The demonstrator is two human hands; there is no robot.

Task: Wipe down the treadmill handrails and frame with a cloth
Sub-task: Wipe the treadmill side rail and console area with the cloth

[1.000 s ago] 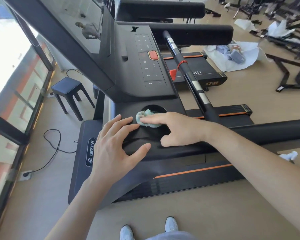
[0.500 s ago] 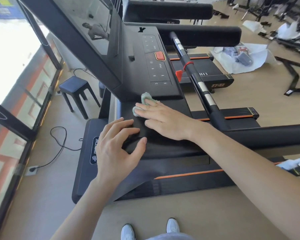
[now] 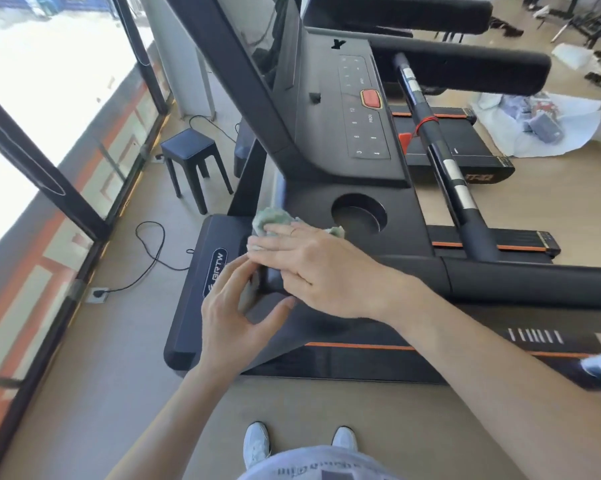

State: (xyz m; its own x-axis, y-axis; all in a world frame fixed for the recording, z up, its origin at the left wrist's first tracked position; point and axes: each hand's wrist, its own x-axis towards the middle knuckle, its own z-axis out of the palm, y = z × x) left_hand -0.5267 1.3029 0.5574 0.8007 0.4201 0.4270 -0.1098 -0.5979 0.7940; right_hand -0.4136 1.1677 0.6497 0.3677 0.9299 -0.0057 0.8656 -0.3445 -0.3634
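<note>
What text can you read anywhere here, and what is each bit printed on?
"BRTW": oval badge on the treadmill's motor cover.
"PROG", "12": console keypad; other keys too small.
Too blurred: orange lettering on the far treadmill; shirt print.

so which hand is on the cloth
The right hand, pressed flat on the green cloth left of the cup holder; the left hand sits lower, at the console edge.
</note>
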